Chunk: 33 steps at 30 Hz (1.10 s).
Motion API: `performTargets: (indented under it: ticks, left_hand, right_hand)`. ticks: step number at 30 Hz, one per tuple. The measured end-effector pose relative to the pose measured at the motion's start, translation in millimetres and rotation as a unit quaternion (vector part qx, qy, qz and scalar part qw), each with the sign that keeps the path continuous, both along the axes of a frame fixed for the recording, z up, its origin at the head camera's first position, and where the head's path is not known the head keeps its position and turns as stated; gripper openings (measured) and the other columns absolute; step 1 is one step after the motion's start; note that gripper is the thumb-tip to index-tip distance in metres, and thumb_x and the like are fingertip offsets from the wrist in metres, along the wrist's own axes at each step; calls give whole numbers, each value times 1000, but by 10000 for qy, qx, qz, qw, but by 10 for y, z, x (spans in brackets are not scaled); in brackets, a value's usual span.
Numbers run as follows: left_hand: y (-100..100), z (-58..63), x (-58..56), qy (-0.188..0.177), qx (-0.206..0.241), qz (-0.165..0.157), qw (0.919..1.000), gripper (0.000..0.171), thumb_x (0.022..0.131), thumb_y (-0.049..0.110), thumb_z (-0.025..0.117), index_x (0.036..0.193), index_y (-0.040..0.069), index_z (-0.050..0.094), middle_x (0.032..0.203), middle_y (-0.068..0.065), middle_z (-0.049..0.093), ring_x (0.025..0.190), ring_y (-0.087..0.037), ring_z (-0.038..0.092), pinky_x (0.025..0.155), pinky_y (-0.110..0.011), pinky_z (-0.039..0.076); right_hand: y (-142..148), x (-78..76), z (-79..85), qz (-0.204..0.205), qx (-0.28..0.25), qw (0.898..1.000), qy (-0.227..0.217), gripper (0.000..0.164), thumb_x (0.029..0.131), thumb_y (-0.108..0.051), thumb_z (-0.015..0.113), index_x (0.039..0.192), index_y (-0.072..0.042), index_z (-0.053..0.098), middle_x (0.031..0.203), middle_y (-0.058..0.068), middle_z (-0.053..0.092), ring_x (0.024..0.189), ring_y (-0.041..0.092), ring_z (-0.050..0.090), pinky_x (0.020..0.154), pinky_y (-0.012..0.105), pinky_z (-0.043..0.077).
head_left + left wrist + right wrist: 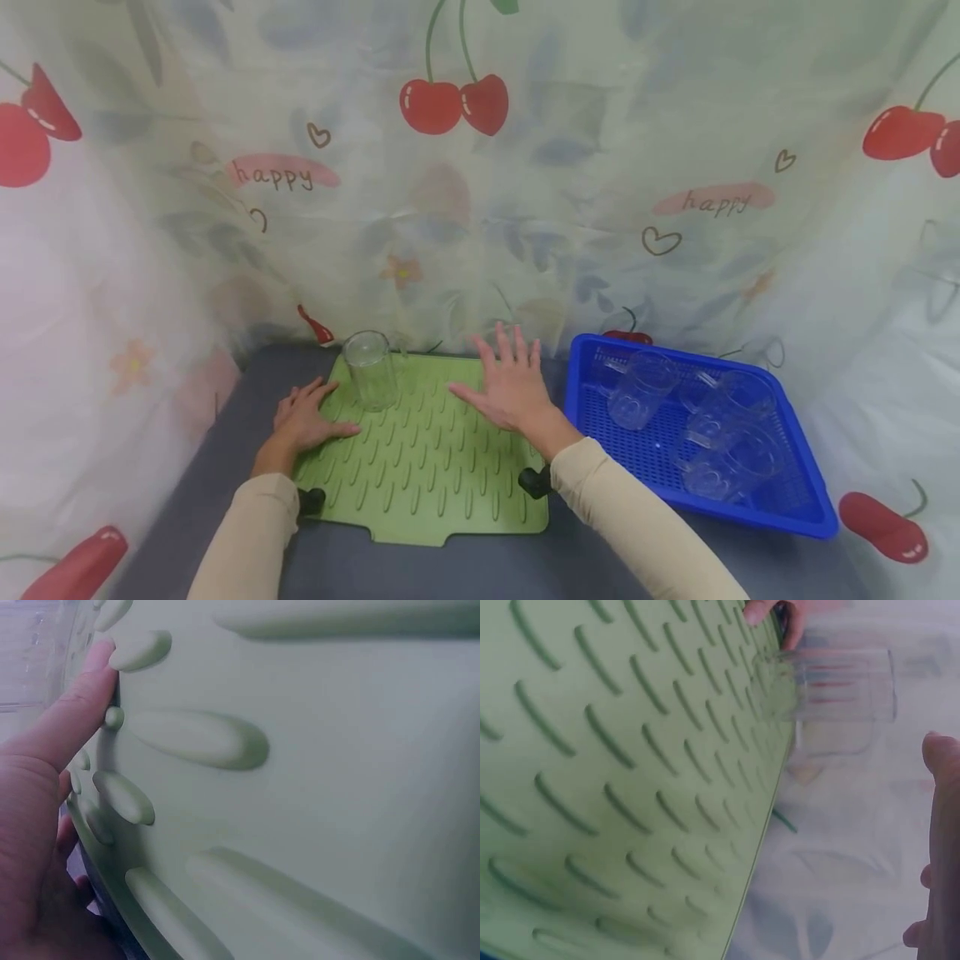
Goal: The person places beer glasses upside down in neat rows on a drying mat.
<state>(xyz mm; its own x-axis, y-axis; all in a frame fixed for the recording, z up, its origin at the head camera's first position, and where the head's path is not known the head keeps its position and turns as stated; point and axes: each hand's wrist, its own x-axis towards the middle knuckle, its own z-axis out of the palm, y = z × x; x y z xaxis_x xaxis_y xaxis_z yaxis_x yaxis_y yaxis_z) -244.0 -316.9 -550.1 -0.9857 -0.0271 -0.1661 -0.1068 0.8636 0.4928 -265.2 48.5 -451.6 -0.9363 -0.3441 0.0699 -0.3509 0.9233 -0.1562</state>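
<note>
A clear glass mug [371,375] stands upright at the back left of a green ridged drying mat [411,532]. Resting on the mat's left edge, my left hand [303,419] has its thumb and fingers spread, just beside the mug. In the left wrist view the thumb [75,701] lies straight along the ridges. Over the mat's right half, my right hand [513,387] is raised with fingers spread and holds nothing. The right wrist view shows the mug [847,686] apart from the right hand [945,817].
A blue plastic basket [813,467] stands to the right of the mat with several clear glass mugs [641,392] lying in it. Grey tabletop [480,571] surrounds the mat. A cherry-patterned curtain [487,208] hangs close behind and at both sides.
</note>
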Motion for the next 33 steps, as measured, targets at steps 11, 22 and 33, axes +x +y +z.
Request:
performTargets:
  ticks: [11,22,33]
  left_hand:
    - [3,-11,-6,-34,53,14,10000,111,76,64,81,162,15,30,171,-22,12,153,-58,1,115,-80,11]
    - [-8,-17,-14,-2,40,5,10000,112,75,65,81,162,15,30,170,-22,12,152,-59,1,115,-80,11]
    - [8,-11,1,64,45,-64,9999,112,75,66,81,161,14,31,170,-23,14,152,-59,2,115,-80,10]
  right_hand:
    - [360,-52,-19,-221,-14,9997,-124,93,93,-83,35,166,-30,14,174,13,5,161,42,0,126,69,4]
    - [756,-116,110,-483,-63,9988,-50,92,95,-79,37,166,-26,13,172,19,6,159,47,2,123,73,4]
    - [1157,-215,222,-788,-222,9966,-93,96,95,-81,33,165,-18,17,171,23,7,157,50,0,122,75,0]
